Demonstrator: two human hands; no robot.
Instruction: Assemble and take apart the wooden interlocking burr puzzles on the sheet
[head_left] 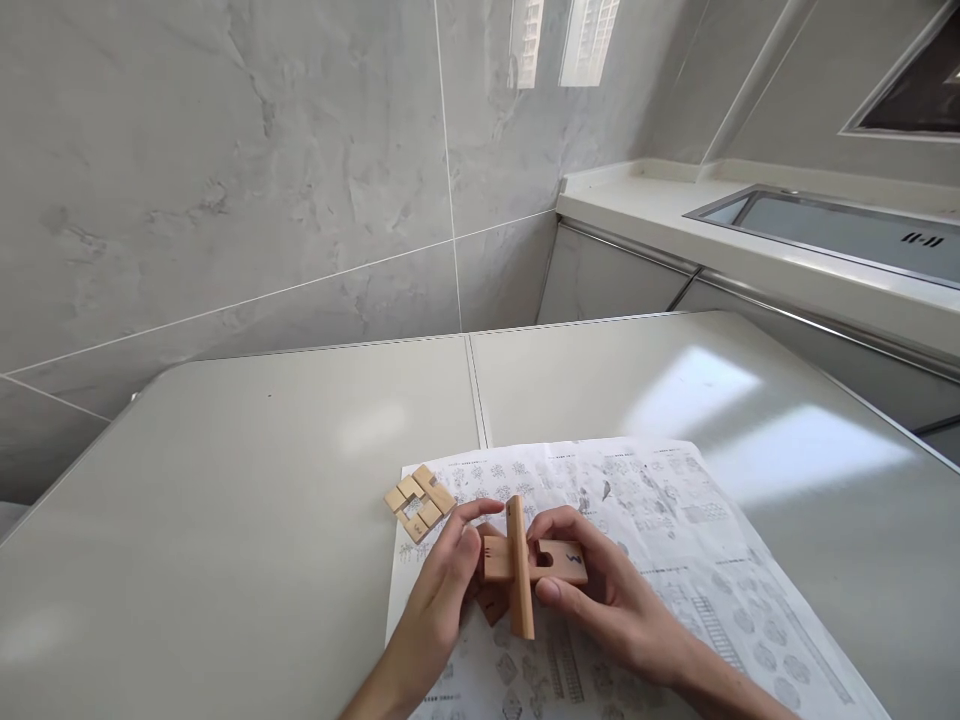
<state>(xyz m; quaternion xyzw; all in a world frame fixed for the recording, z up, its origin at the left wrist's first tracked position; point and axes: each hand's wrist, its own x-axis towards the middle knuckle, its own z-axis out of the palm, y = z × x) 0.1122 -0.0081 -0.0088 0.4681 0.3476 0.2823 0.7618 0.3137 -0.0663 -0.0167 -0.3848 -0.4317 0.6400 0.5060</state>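
Between my hands is a wooden interlocking puzzle (520,570), its flat slotted pieces crossing each other and marked with small numbers. One piece stands upright through a piece lying crosswise, and part of another shows below. My right hand (600,590) pinches the right end of the crosswise piece, thumb below and fingers above, near its slot. On the left, my left hand (450,570) curls round the other end of the puzzle, its fingertips partly hidden behind the wood. A square of small light-wood pieces (420,503) lies just beyond my left hand.
Beneath the hands, a large printed sheet (660,500) with rows of diagrams covers part of the pale table (247,530). A seam crosses the table top. Behind stands a grey marbled wall (300,150), with a counter and sink (825,240) at the right.
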